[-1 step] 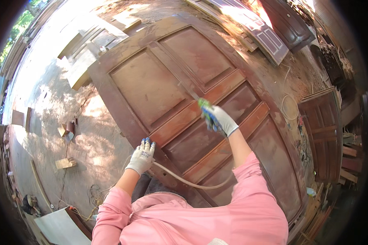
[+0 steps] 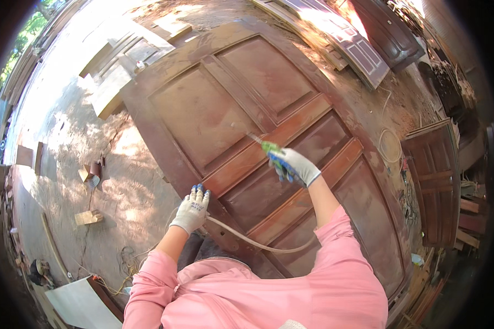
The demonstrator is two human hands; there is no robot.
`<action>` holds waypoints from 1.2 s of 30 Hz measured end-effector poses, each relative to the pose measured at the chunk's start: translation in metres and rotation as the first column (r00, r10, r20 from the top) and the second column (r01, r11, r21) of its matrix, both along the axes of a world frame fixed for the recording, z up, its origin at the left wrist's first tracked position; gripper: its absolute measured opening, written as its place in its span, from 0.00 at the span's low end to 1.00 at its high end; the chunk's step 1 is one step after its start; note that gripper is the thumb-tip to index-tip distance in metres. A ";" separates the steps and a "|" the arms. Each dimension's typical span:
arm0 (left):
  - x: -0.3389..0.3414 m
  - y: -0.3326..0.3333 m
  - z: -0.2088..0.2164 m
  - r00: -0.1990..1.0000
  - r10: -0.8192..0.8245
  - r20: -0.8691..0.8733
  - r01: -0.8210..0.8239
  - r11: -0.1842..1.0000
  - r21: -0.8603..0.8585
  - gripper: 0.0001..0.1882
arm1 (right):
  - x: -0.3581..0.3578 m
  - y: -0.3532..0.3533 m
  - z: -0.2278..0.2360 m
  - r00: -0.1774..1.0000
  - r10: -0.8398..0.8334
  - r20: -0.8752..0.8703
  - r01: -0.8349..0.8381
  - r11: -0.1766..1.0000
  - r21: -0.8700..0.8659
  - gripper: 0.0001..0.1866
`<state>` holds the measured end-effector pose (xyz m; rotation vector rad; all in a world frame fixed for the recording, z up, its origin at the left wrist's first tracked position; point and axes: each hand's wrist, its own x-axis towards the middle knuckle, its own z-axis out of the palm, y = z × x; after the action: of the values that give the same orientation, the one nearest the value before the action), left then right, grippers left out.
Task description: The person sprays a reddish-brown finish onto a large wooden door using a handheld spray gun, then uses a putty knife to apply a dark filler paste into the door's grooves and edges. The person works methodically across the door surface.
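Panelled door: a reddish-brown wooden door (image 2: 197,123) is lying before the person, slanting across the middle of the view, its recessed panels facing up and looking dusty in patches.
Rails: two brighter orange-brown crosspieces (image 2: 307,116) are crossing the door between darker panels.
Left hand: the gloved left hand (image 2: 191,211) is resting palm down on the door's near left edge, its blue-tipped fingers stretching forward and lying close together, gripping nothing.
Right hand: the gloved right hand (image 2: 294,166) is wrapping its fingers around a green handheld tool (image 2: 271,147) above the upper rail.
Tool tip: a slender tip is pointing up and left toward the large left panel; whether it is touching the wood, one cannot tell.
Hose: a pale hose (image 2: 280,251) is curving from beside the left wrist across the door toward the right forearm; its link to the tool is being hidden.
Sleeves: pink sleeves (image 2: 343,244) are covering the upper arms, leaving both forearms partly bare.
Floor, left: a small wooden block (image 2: 88,218) is lying on the sunlit floor (image 2: 123,205).
Right side: another brown panelled door (image 2: 434,183) is standing near a coil of pale tubing (image 2: 389,145).
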<state>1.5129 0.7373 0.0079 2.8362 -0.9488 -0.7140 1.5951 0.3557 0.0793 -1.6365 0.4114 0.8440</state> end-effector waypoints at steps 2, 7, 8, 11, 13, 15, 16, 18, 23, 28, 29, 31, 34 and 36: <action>0.002 0.002 -0.007 0.999 0.001 0.036 -0.002 1.000 0.005 0.37 | -0.012 0.012 -0.010 0.995 -0.095 0.030 0.092 0.992 0.085 0.24; -0.002 0.004 0.007 0.998 0.054 -0.041 -0.055 0.998 -0.024 0.33 | -0.055 0.033 -0.012 0.929 -0.365 0.051 0.358 0.927 0.112 0.25; -0.004 0.006 0.008 0.997 0.062 -0.046 -0.063 0.998 -0.020 0.33 | -0.068 0.036 -0.011 0.961 -0.276 0.000 0.274 0.956 0.107 0.24; -0.011 0.008 0.010 0.996 0.077 -0.052 -0.077 0.997 -0.007 0.33 | -0.098 0.047 -0.005 0.993 -0.076 -0.092 0.086 0.990 0.112 0.23; -0.016 0.007 0.012 0.996 0.076 -0.045 -0.075 0.997 0.007 0.32 | -0.108 0.046 -0.020 0.955 -0.290 -0.061 0.295 0.951 0.096 0.23; -0.019 0.009 0.010 0.996 0.077 -0.035 -0.077 0.997 0.003 0.32 | -0.114 0.047 -0.021 0.840 -0.543 -0.001 0.539 0.833 0.122 0.23; -0.021 0.010 0.009 0.997 0.078 -0.030 -0.078 0.997 0.001 0.32 | -0.118 0.045 -0.019 0.858 -0.513 -0.026 0.513 0.856 0.065 0.23; -0.019 0.010 0.014 0.995 0.086 -0.052 -0.087 0.996 -0.008 0.32 | -0.126 0.044 -0.018 0.934 -0.356 -0.026 0.357 0.934 0.034 0.24; -0.015 0.009 0.013 0.994 0.099 -0.047 -0.101 0.993 -0.054 0.32 | -0.108 0.042 -0.041 0.795 -0.607 0.023 0.604 0.794 0.074 0.23; 0.001 0.003 0.014 0.986 0.164 -0.042 -0.166 0.985 -0.052 0.36 | -0.031 0.083 -0.052 0.842 -0.533 0.082 0.513 0.839 0.183 0.23; 0.007 0.002 0.014 0.983 0.178 -0.045 -0.180 0.983 -0.034 0.37 | -0.010 0.090 -0.058 0.849 -0.520 0.089 0.500 0.847 0.178 0.23; 0.019 0.008 0.012 0.976 0.213 -0.047 -0.213 0.977 0.015 0.39 | 0.036 0.113 -0.060 0.872 -0.483 0.084 0.471 0.873 0.130 0.24; 0.040 0.014 0.018 0.964 0.265 -0.038 -0.265 0.964 0.002 0.40 | 0.090 0.133 -0.069 0.864 -0.484 0.142 0.461 0.872 0.166 0.24; 0.050 0.023 0.017 0.949 0.314 -0.038 -0.314 0.949 -0.008 0.40 | 0.122 0.148 -0.074 0.870 -0.468 0.158 0.441 0.880 0.180 0.24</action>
<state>1.5633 0.7599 0.0253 2.8515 -0.4744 -0.7121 1.7170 0.5037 0.0055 -1.3957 0.5588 0.3404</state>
